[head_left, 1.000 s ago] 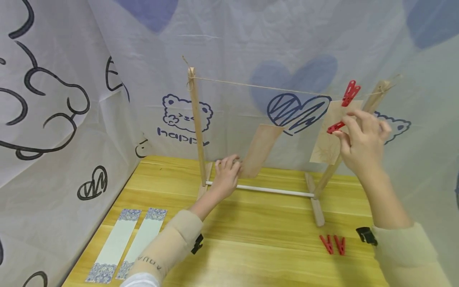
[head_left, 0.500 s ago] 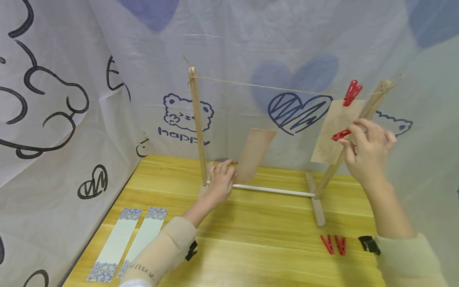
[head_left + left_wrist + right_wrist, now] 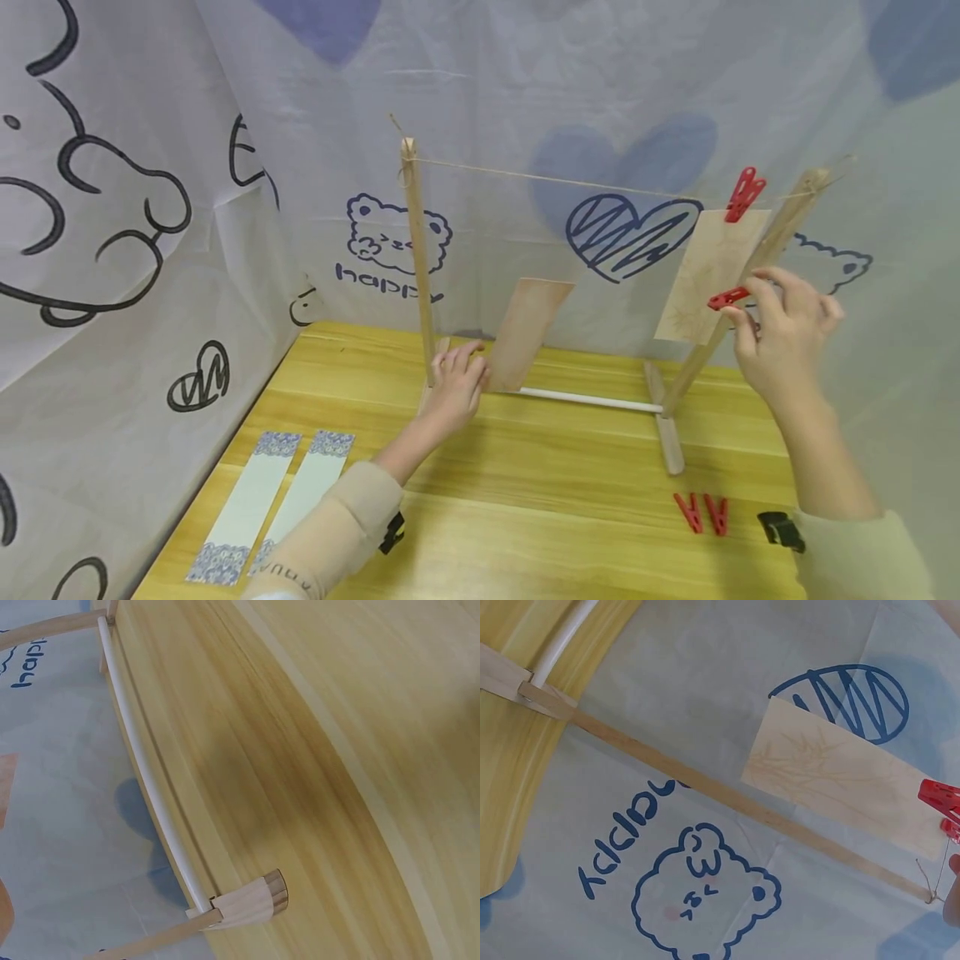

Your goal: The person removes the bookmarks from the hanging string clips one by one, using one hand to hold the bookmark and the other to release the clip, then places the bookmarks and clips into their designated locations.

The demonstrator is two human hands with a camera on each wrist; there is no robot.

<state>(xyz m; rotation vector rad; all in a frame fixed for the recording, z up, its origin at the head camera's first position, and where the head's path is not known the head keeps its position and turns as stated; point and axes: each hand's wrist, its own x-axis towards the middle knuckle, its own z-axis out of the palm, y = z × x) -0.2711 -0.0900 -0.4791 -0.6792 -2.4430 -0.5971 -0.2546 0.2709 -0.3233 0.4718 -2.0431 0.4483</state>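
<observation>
My left hand [image 3: 452, 385] holds a plain tan paper card [image 3: 527, 333] by its lower left edge, tilted in front of the white crossbar. Well to the right, my right hand [image 3: 783, 342] pinches a red clothespin [image 3: 729, 298] between thumb and fingers. Behind that clothespin, a tan card [image 3: 705, 279] with a faint plant print hangs near the right post from the string [image 3: 540, 177]. A second red clothespin [image 3: 745, 196] clips this card at its top. In the right wrist view, the pinched clothespin [image 3: 939, 799] shows at the right edge beside a fingertip.
Two wooden posts [image 3: 416, 258] on wooden feet carry the string, joined low down by a white rod [image 3: 592, 400]. Two red clothespins [image 3: 703, 513] lie at the table's front right. Two pale strips [image 3: 247, 504] with blue patterned ends lie at the left. Printed cloth hangs behind.
My left hand has moved slightly left and down, bringing its card lower. My right hand has gone down and a little right with its clothespin. The hanging card stays clipped.
</observation>
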